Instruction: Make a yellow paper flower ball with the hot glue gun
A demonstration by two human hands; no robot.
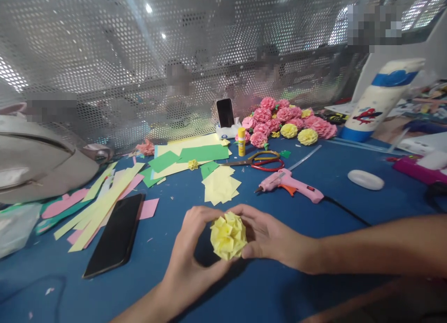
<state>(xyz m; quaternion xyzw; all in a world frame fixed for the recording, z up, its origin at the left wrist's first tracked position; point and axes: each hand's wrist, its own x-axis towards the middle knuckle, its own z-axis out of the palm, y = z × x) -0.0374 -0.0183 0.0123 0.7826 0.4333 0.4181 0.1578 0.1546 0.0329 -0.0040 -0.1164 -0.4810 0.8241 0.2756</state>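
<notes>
Low in the middle of the head view is a yellow folded-paper flower (228,236), round with many pointed petals. My right hand (267,234) grips it from the right, the thumb low on its side and the fingers behind. My left hand (192,253) curves round it from the left, with fingertips at its top edge and the thumb underneath; a gap shows between palm and petals. Just beyond lies a pile of pale yellow paper pieces (220,185). A pink glue gun (293,185) rests to the right of that pile, its black cord trailing right.
Scissors (256,160), a glue stick (241,142) and green paper (204,153) lie farther back. Pink paper flowers (268,118) are heaped behind. Paper strips (104,206) and a black phone (117,234) are at left, a bottle (380,99) and a white oval object (365,179) at right.
</notes>
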